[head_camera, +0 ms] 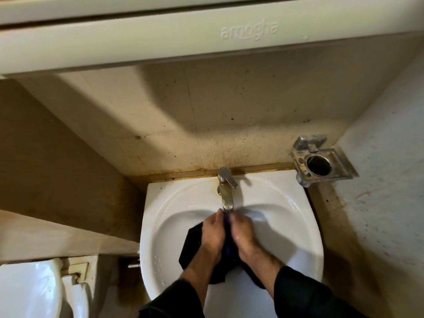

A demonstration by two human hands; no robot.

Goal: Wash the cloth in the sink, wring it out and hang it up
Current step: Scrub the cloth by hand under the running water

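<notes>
Toilet stands left of the sink; a metal holder sits on the wall at right. Tap juts over the basin, just above 2 hands: left hand and right hand each pinch the dark cloth in the basin

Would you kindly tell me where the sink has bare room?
Bare: the sink rim left of the tap, and the rim right of it. Crowded: basin centre, where both hands hold the dark cloth.

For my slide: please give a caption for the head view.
Both hands rub a dark cloth under the tap in the sink.
</notes>
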